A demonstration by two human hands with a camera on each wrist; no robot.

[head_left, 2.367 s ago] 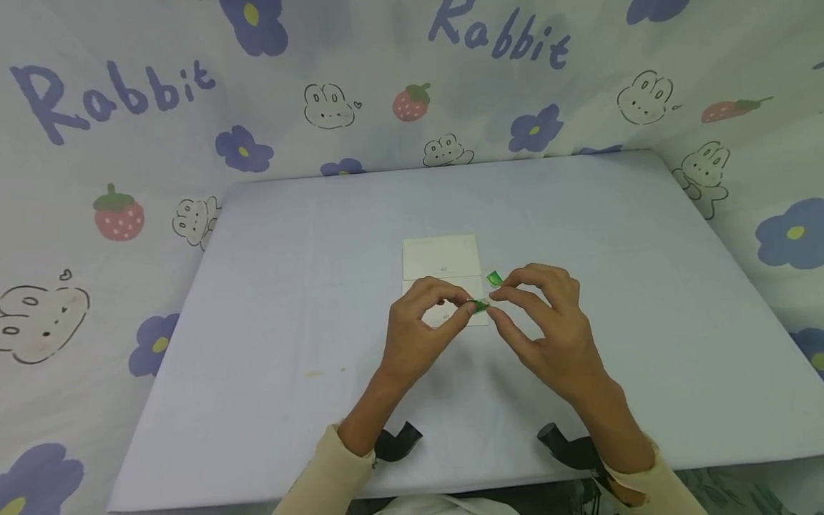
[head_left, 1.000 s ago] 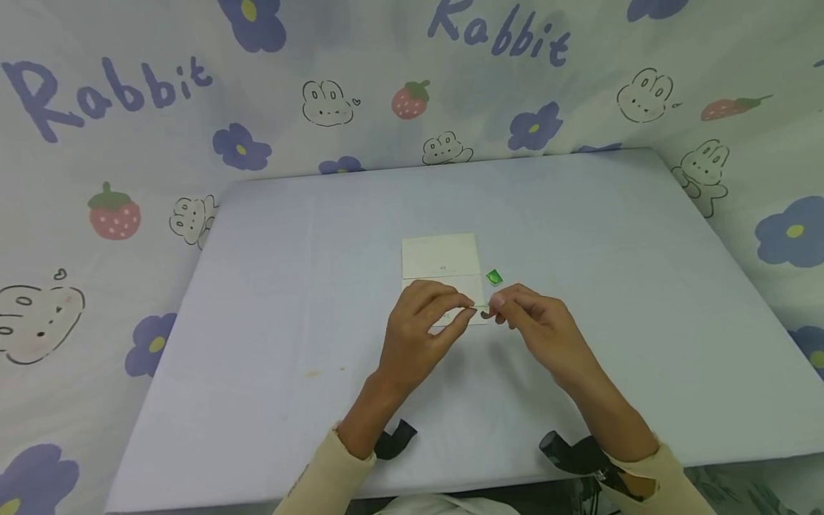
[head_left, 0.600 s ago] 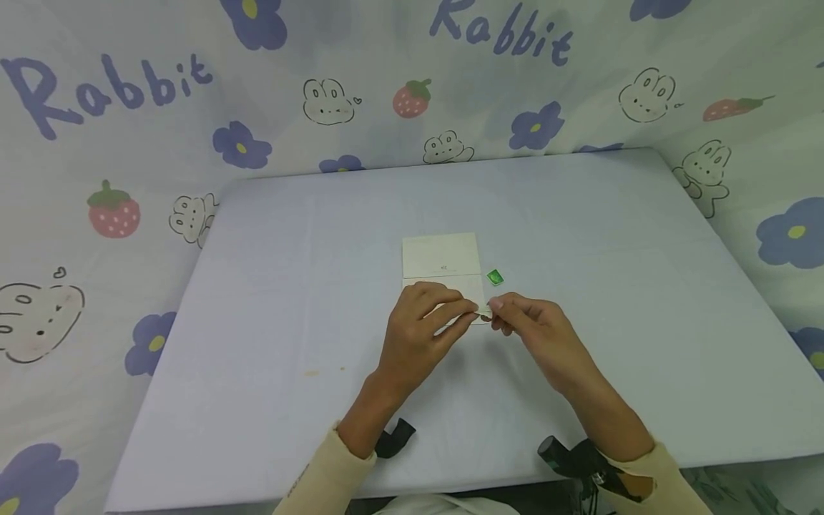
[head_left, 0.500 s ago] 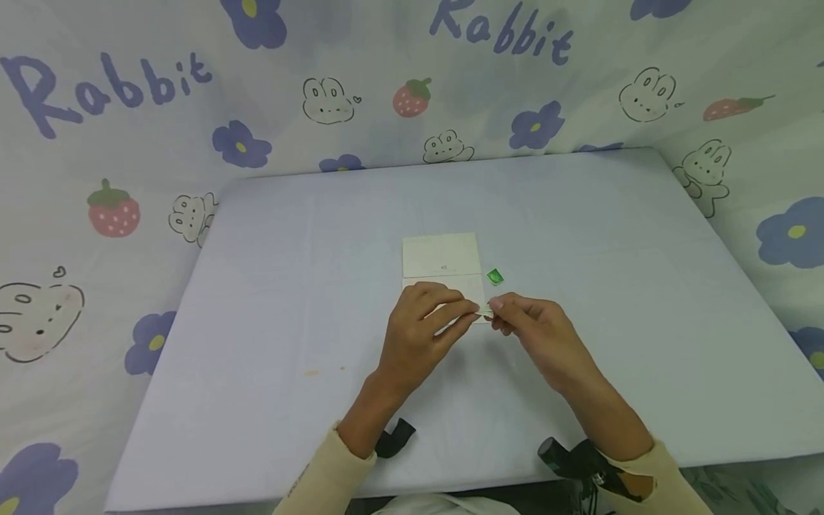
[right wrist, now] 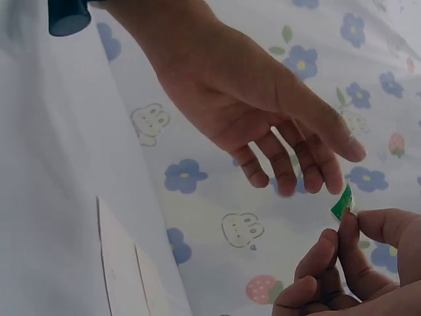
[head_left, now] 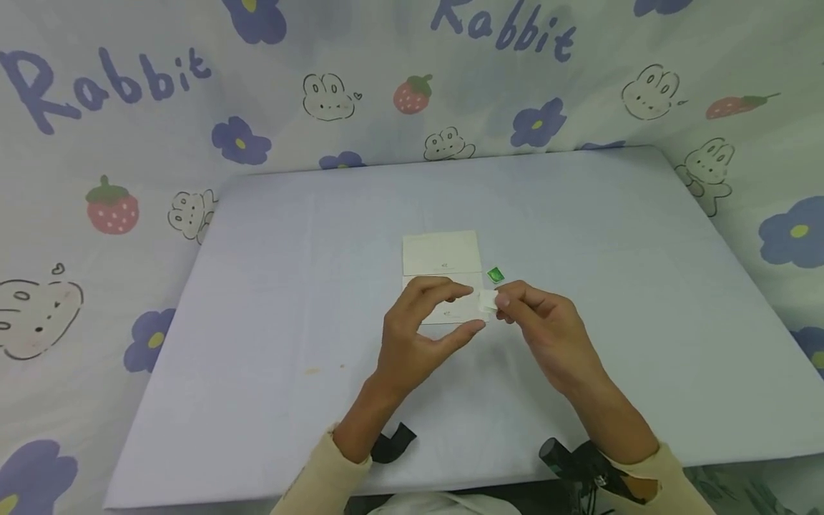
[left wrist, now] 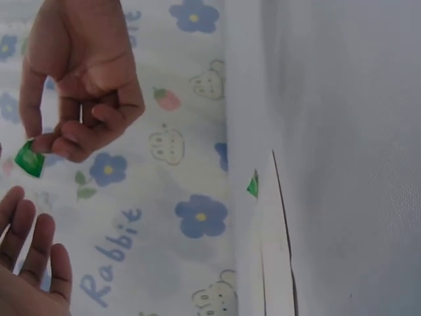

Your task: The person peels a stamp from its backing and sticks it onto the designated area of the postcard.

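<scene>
My right hand pinches a small square piece between thumb and forefinger. Its white face shows in the head view, while the wrist views show a green face on the same square. Just left of it, my left hand has thumb and fingers spread apart, holding nothing. In the right wrist view the left hand's fingertips are right by the green corner of the piece. Below both hands lies a white card with a crease across it and small print on each half.
A second small green square lies on the white-covered table, by the card's right edge. A curtain with rabbits, flowers and strawberries hangs behind the table. Dark camera mounts sit at the wrists.
My left thumb and fingers have parted and let go of the small square piece. My right hand keeps its pinch, and the piece now turns its white face up to the head camera.
</scene>
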